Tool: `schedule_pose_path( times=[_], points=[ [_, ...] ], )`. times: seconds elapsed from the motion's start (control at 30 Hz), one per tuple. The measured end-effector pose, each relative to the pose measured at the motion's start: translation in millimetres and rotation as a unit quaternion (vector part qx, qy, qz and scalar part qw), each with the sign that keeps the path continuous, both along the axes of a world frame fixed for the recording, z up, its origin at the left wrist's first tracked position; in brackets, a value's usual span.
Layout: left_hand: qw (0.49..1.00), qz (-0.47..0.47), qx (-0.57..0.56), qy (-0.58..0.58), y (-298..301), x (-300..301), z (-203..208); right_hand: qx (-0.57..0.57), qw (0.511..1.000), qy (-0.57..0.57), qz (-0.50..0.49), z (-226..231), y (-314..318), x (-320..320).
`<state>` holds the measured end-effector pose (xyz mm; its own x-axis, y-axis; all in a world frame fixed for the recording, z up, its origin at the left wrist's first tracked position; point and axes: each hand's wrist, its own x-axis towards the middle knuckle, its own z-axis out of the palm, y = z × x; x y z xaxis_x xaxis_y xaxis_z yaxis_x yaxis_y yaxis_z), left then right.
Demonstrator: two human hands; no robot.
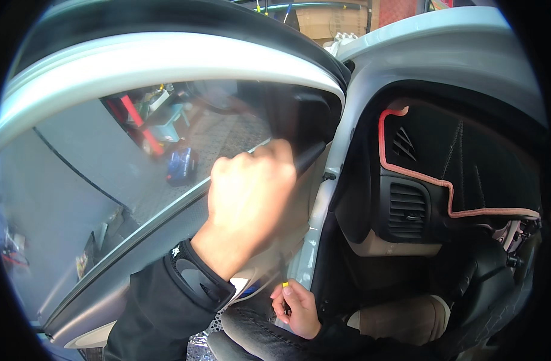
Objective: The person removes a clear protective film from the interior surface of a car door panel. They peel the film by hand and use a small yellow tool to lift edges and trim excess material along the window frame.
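Observation:
My left hand (251, 189) is closed in a fist, knuckles up, at the lower front corner of the car door's window (149, 150). Beyond its knuckles a black wedge-shaped trim piece (312, 155) juts toward the door's hinge side. What the fingers grip is hidden under the hand. Lower down, beside the door sill, my right hand (300, 310) pinches a thin tool with a dark shaft and a yellow band (285, 284). Its shaft points up toward the door's inner panel, and its tip is blurred.
The white car door (173, 51) stands open on the left. To the right lies the car's interior, with a black dashboard cover (437, 156) edged in pink, an air vent (407, 207) and a dark seat or steering part. Cardboard boxes (329, 21) stand behind the door.

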<state>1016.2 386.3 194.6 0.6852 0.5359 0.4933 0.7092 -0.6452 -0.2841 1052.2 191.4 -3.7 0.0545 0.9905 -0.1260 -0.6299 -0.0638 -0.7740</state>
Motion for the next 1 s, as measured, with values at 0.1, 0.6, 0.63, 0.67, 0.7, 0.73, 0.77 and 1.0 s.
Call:
schedule_pose_path(
  times=[0.1, 0.6, 0.63, 0.67, 0.7, 0.73, 0.77, 1.0],
  points=[
    [0.999, -0.022, -0.012, -0.037, 3, -2, 0, -0.011, 1.0, -0.006, 0.0, 2, 0, 1],
    [0.976, 0.022, -0.057, -0.208, -7, 1, -9, -0.02, 1.0, 0.019, -0.011, -2, 1, 3],
    [0.972, 0.014, -0.046, -0.229, -8, -1, -10, -0.017, 1.0, 0.015, -0.01, -2, 1, 3],
    [0.967, 0.011, -0.043, -0.249, -10, -4, -11, -0.016, 1.0, 0.013, -0.009, -2, 0, 3],
    [0.965, 0.023, -0.039, -0.257, -11, -4, -12, -0.017, 1.0, 0.014, -0.008, -1, 0, 3],
    [0.961, 0.022, -0.044, -0.271, -12, -7, -12, -0.017, 1.0, 0.014, -0.005, -1, -1, 2],
    [0.955, 0.028, -0.051, -0.29, -14, -8, -13, -0.015, 1.0, 0.015, -0.002, -1, -1, 2],
    [0.932, 0.031, -0.027, -0.359, -24, -23, -16, -0.012, 1.0, 0.019, -0.006, -1, 0, 0]
  ],
)
